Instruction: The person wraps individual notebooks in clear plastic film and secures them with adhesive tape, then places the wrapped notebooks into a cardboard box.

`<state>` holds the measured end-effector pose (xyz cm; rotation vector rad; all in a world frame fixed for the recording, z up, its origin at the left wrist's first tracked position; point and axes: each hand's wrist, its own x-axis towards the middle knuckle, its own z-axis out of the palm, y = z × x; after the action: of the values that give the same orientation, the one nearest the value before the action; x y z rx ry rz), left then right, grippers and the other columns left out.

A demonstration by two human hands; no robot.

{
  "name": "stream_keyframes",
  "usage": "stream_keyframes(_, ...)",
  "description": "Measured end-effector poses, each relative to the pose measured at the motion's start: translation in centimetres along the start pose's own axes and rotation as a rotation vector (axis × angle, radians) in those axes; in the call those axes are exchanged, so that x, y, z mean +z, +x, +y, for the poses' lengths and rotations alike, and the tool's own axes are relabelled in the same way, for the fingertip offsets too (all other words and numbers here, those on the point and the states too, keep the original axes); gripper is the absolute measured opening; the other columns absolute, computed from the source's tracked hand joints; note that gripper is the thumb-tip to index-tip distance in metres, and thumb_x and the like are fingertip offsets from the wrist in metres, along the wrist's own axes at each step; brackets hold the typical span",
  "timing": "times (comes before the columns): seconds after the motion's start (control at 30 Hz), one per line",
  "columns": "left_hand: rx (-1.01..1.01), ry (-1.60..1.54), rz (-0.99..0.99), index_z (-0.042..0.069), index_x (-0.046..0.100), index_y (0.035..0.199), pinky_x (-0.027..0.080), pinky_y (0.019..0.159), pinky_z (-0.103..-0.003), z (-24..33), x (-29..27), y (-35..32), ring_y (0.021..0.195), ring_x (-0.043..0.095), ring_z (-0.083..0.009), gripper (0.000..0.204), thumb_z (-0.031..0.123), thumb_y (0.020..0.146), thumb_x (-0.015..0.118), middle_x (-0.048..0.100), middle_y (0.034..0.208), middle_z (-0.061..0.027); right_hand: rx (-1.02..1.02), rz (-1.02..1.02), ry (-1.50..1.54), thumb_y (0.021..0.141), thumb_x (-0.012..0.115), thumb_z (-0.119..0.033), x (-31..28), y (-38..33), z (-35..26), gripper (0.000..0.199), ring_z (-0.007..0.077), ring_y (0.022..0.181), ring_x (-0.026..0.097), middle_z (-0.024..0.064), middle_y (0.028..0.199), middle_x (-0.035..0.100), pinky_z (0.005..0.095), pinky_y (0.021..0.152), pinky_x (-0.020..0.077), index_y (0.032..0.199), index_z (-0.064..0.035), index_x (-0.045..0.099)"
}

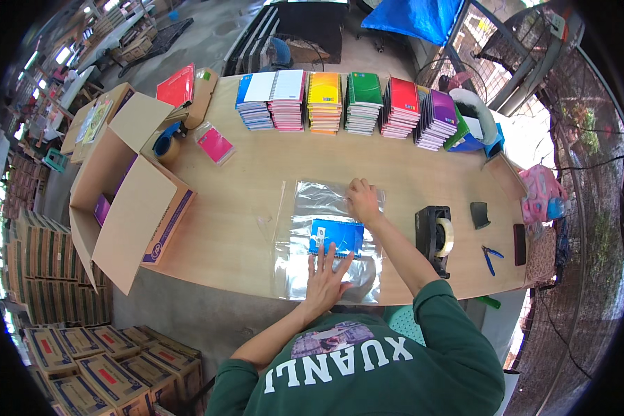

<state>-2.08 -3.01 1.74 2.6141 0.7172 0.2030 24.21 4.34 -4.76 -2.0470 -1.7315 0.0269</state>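
Note:
A blue spiral notebook (338, 236) lies on a clear plastic bag (312, 197) spread flat at the table's near edge. My left hand (326, 283) rests on the notebook's near edge, its fingers spread and flat. Beyond the notebook, my right hand (362, 201) has its fingers curled and pinched at the far part of the plastic. The fingertips are small here, but they appear to hold the film. Some clear film also sticks out to the left of the bag.
Stacks of coloured spiral notebooks (362, 104) line the table's far side. An open carton (135, 229) stands at the left, a tape dispenser (433, 239) at the right. Beyond it lie blue-handled pliers (491, 260) and a dark phone (519, 244). A pink pack (215, 145) lies far left.

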Motion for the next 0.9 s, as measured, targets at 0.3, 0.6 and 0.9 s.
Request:
stream_keyframes(0.3,-0.077,0.001,0.003,0.030,0.037,0.152,0.013,0.109,-0.073,0.1,-0.2,-0.2,0.144,0.024,-0.0450,0.080,0.032,0.081,0.074,0.026,0.156,-0.0221,0.110,-0.262,0.014,0.075,0.066,-0.012,-4.3,2.1,-3.1,0.009,0.0299,0.090,0.064,0.0105,0.091,0.066,0.0478,0.080,0.0436,0.084,-0.0089,0.065)
stream_keyframes(0.6,-0.081,-0.029,0.143,0.030,0.042,0.149,0.018,0.108,-0.072,-0.1,-0.3,1.7,0.139,0.024,-0.0514,0.076,0.033,0.081,0.076,0.025,0.149,-0.0311,-0.070,-0.351,0.144,0.076,0.066,-0.014,-5.6,2.2,-3.3,0.014,0.0322,0.090,0.066,0.0096,0.093,0.067,0.0428,0.078,0.0530,0.087,-0.0142,0.074)
stream_keyframes(0.9,-0.103,-0.041,0.123,0.028,0.051,0.142,0.020,0.114,-0.063,0.6,0.7,2.0,0.144,0.013,-0.0555,0.076,0.030,0.073,0.082,0.015,0.154,-0.0358,-0.172,-0.162,0.190,0.069,0.065,-0.004,-5.5,-4.7,-7.0,0.011,0.0304,0.087,0.063,0.0110,0.087,0.061,0.0423,0.074,0.0530,0.078,-0.0080,0.069)
